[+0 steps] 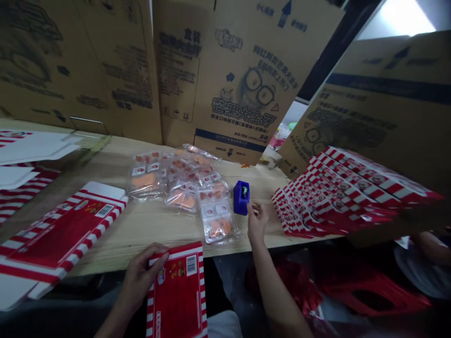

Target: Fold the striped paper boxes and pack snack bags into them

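My left hand is closed on the top left corner of a red box with red-and-white striped edges and a barcode, held at the table's front edge. My right hand is at the front of a small blue tape dispenser. Its thumb and fingertips come together there in a pinch; whatever lies between them is too small to make out. Left of the dispenser lie several clear plastic packets with orange pieces and small white sachets inside.
Flat striped cartons lie at the left, near white card flaps. Several striped boxes stand in a row at the right. Large cardboard boxes wall off the back. A red plastic stool is below, at the right.
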A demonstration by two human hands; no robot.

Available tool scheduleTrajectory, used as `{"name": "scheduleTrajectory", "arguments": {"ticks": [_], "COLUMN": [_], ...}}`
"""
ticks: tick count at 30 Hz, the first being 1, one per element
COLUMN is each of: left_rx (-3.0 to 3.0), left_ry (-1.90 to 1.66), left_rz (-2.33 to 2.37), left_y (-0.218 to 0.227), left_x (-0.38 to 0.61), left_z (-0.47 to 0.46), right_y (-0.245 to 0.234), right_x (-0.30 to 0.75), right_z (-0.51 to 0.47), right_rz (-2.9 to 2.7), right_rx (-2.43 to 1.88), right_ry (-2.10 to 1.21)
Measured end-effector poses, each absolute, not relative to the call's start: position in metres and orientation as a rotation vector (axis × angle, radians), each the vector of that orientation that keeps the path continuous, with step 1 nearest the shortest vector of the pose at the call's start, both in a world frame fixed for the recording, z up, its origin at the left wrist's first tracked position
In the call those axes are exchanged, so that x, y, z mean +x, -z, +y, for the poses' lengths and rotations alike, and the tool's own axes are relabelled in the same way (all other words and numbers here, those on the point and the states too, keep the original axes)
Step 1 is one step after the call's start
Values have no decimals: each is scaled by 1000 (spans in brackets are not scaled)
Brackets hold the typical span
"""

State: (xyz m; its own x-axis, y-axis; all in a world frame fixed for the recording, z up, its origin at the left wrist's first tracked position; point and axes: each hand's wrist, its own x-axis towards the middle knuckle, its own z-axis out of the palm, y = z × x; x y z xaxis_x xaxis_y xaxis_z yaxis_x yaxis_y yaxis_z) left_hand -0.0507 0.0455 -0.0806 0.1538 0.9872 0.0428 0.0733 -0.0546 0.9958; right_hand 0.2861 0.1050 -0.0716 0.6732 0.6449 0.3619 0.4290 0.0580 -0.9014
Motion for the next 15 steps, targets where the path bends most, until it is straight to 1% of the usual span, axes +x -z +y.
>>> {"name": "scheduleTrajectory", "arguments": {"ticks": [2,5,15], "left_rx": [1350,1341,1346], "left_ry": [-1072,-1062,-1062], "left_rz": [1139,1160,1150], "left_y": [80,78,84], "left_x": [-50,-49,-53], "left_z": [45,44,47], "right_y": [76,83,91], "right_x": [311,327,317], "right_z": [123,138,147], "right_rz": [-866,-879,-793], "right_rx": [-1661,-1703,-1604], "right_ry": [-196,-280,-388]}}
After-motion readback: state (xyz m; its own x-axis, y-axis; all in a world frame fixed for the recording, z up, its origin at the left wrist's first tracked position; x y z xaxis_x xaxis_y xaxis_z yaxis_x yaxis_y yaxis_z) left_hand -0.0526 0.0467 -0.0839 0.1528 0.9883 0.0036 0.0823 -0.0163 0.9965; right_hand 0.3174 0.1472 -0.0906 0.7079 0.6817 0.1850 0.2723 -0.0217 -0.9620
